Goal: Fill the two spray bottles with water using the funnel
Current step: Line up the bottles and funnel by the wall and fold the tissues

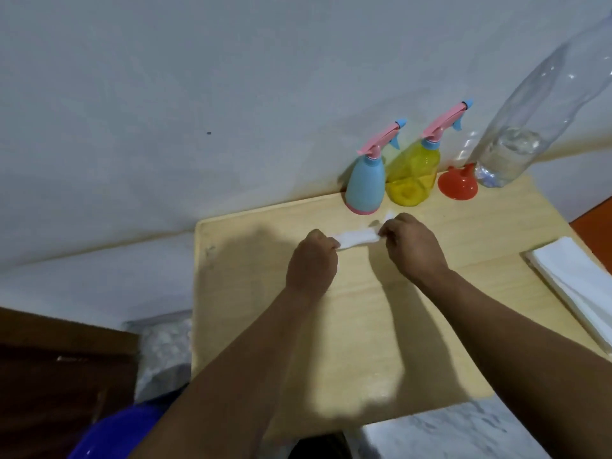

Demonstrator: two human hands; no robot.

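Fingers of both hands curled tight on a white tissue [357, 238], stretched between them just above the wooden table [364, 326]. Left hand [313, 260] pinches the near-left end; right hand [410, 246] pinches the far-right end. Tissue's long axis runs left to right, tilted slightly away on the right.

Task items stand in a row against the wall, beyond the hands. Blue spray bottle [366, 185] farthest left, trigger head on, upright. Yellow spray bottle [414, 175] just beside it, head also on; looks to hold liquid low down, cannot be sure. Red funnel [458, 185] sits mouth-down right of the yellow bottle. Large clear bottle [536, 120] far right, some water in its lower part.

Judgement: a wiping step, not filling. Wet sheen shows on the table near the front edge. Right hand lies nearer the funnel and clear bottle; blue bottle sits straight ahead of the tissue.

Stack of white napkins [576, 276] at the table's right edge.
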